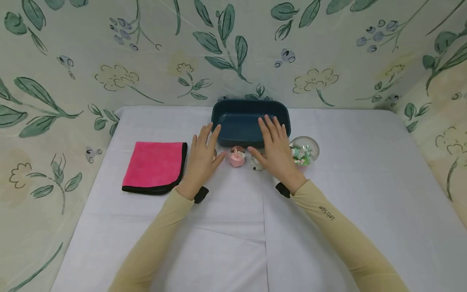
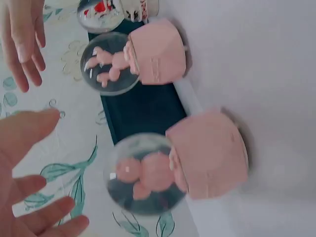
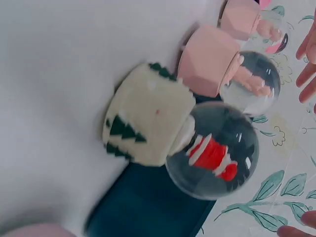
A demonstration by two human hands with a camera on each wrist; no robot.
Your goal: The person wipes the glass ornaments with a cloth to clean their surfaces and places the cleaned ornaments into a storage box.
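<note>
My left hand (image 1: 205, 156) hovers with fingers spread over a pink snow globe (image 2: 207, 160) that it mostly hides in the head view. Its thumb points toward a second pink snow globe (image 1: 237, 157), which has a small pink figure inside. My right hand (image 1: 279, 156), fingers extended, is above a white snow globe (image 3: 148, 118) with green trees on its base and a red-and-white figure in the dome. Beside that hand, partly covered, stands a larger snow globe (image 1: 306, 149) with flowers on a pink base. Neither hand grips anything.
Right behind the row of globes sits a dark blue rectangular tray (image 1: 237, 125). A folded pink cloth (image 1: 155, 164) with black edging lies at the left. White fabric covers the table (image 1: 233, 251), and a leaf-patterned curtain (image 1: 251, 48) hangs at the back.
</note>
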